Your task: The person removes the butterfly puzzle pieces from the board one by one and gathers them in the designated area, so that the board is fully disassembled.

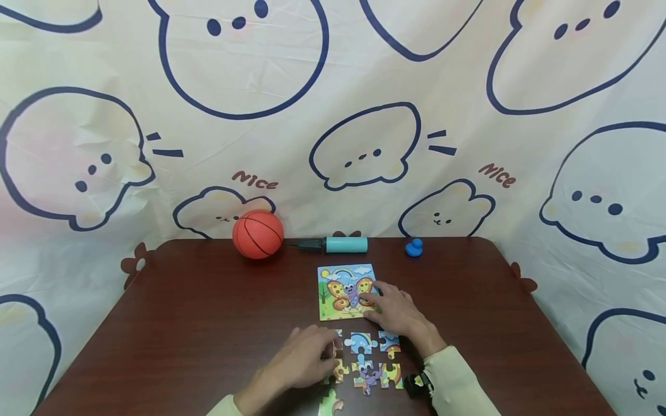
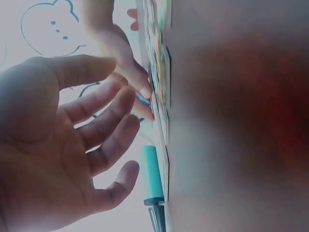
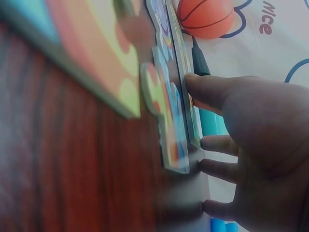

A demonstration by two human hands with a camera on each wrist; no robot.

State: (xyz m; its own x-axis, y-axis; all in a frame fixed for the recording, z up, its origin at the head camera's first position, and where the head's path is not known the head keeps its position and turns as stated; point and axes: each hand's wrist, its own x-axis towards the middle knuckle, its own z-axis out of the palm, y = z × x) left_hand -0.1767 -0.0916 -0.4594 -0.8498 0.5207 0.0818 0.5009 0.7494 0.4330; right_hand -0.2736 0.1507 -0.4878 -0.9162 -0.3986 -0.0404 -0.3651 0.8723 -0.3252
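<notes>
A square butterfly picture board [image 1: 346, 289] lies on the table in the head view. My right hand [image 1: 398, 315] rests on its right side, with the thumb at the near edge and the other fingers spread; the right wrist view shows the thumb touching the board's edge. Loose jigsaw pieces lie nearer me, among them a rainbow piece [image 1: 361, 344], a purple butterfly-body piece [image 1: 366, 374] and a green piece [image 1: 329, 403]. Over the left column of pieces hovers my left hand [image 1: 307, 358], partly hiding them. Its fingers bend loosely around nothing in the left wrist view.
Along the far edge of the brown table [image 1: 218, 323] are a small orange basketball [image 1: 258, 234], a teal cylinder with a black tapered nozzle [image 1: 346, 245] and a blue toy duck [image 1: 414, 248]. A cartoon-printed cloth [image 1: 291, 144] hangs behind.
</notes>
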